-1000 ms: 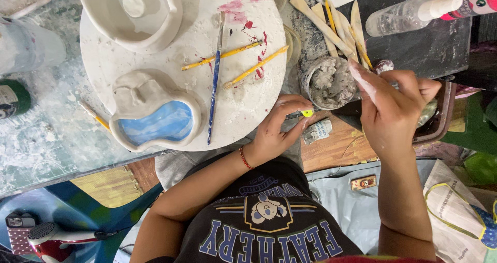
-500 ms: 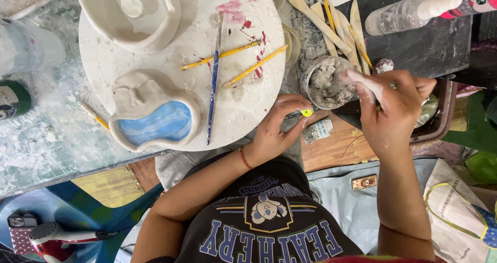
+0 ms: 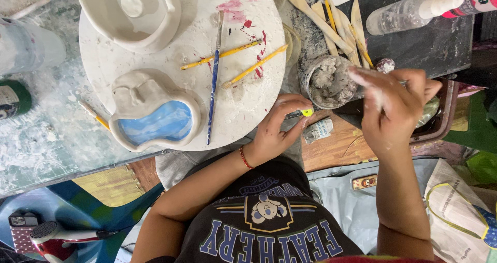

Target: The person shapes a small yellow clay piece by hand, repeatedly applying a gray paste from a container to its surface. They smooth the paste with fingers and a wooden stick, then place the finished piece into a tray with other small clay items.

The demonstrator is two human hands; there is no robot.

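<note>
Slip-gathering step: the right hand (image 3: pixel 396 105), fingers curled and clay-smeared, dips beside the slip cup (image 3: pixel 330 81). Left of the cup, the left hand (image 3: pixel 277 128) pinches a yellow-tipped tool (image 3: pixel 302 113). Carrying slip over calls for a steady wrist.

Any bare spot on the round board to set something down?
Round board: the lower right is bare, between the yellow brushes, the left hand and the rim. Crowded elsewhere: white clay bowl upper left, blue-glazed dish lower left, blue brush through the middle.

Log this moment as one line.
left hand: grips yellow-tipped tool | right hand: clay-smeared, at clay cup | round board: brushes, blue-glazed dish
</note>
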